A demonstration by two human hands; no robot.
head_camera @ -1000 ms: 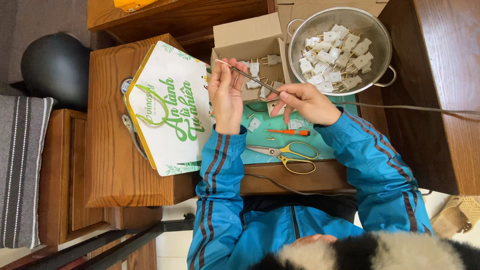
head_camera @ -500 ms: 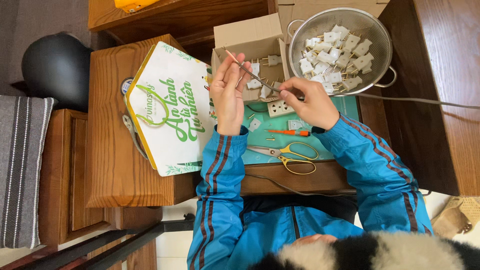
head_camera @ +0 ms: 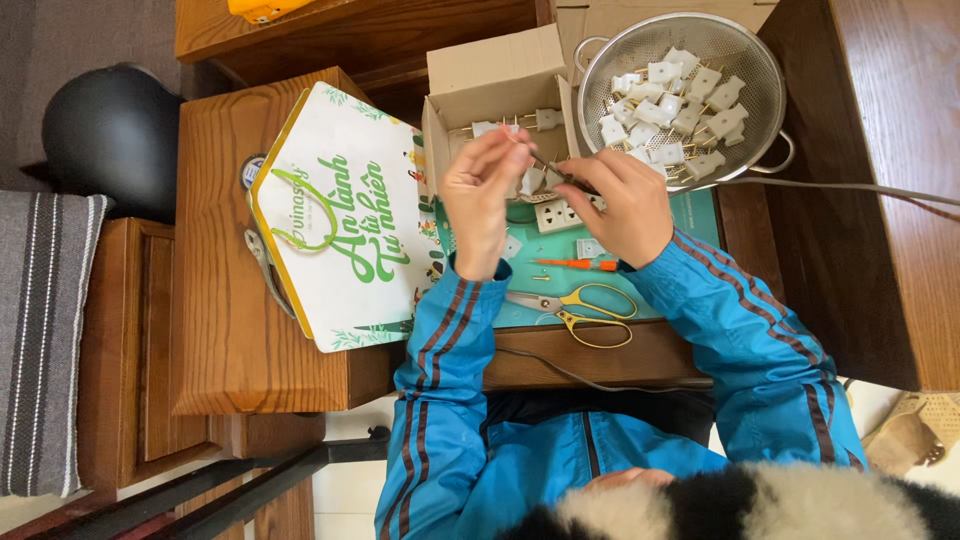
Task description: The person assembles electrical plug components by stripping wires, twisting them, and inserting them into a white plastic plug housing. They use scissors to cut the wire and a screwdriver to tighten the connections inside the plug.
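This looks like a home used for small piecework rather than a factory. Dark wooden furniture, a low cabinet (head_camera: 230, 350) and a striped cushion (head_camera: 45, 340) surround a crowded tabletop (head_camera: 600, 355). A kitchen colander (head_camera: 770, 110) serves as a parts bin for white plug pieces (head_camera: 670, 100), beside a cardboard box (head_camera: 490, 75), yellow-handled scissors (head_camera: 585, 305) and a white socket strip (head_camera: 560, 213).
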